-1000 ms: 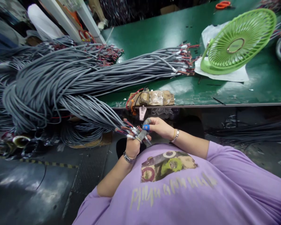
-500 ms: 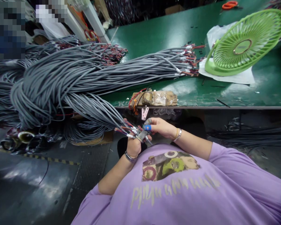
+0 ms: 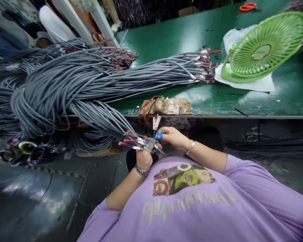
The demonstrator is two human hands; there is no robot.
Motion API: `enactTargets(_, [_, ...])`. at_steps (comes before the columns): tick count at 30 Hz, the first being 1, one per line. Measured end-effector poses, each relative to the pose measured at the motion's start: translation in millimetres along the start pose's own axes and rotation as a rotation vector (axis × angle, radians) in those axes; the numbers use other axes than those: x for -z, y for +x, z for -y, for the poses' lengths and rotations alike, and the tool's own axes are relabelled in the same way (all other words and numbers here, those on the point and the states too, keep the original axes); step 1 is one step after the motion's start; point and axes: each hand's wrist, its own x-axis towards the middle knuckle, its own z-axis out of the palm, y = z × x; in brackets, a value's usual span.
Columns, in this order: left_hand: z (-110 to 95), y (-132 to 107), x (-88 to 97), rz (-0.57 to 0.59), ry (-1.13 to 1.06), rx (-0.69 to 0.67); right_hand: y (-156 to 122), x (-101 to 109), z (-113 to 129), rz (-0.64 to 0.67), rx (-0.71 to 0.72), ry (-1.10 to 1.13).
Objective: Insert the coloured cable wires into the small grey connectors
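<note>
My left hand (image 3: 143,157) is closed round the stripped ends of a few grey cables (image 3: 135,143), with red and coloured wires fanning out past a taped finger. My right hand (image 3: 173,137), with a blue cot on one fingertip, pinches at those same wire ends just below the bench edge. The cables run left and up into a big grey cable bundle (image 3: 65,84) that drapes over the green bench (image 3: 267,101). A small pink clip (image 3: 156,122) hangs from the bench edge right above my hands.
A taped brown block with red wires (image 3: 166,106) sits at the bench's front edge. A green fan (image 3: 265,47) lies on white paper at right, orange scissors (image 3: 247,6) beyond it. More cable coils fill the left, and dark cables (image 3: 272,146) run under the bench.
The wire ends in my left hand have shifted a little to the left and fanned out more. Both hands stay in place below the bench edge.
</note>
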Motion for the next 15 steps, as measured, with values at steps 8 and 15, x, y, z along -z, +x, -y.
enactTargets(8, [-3.4,0.0,-0.4,-0.061,-0.033,-0.003,2.1,-2.7,1.2,-0.033,0.027,-0.03])
enactTargets(15, [-6.7,-1.0,-2.1,-0.06,-0.004,-0.018,3.6,-3.6,0.4,-0.034,-0.013,-0.007])
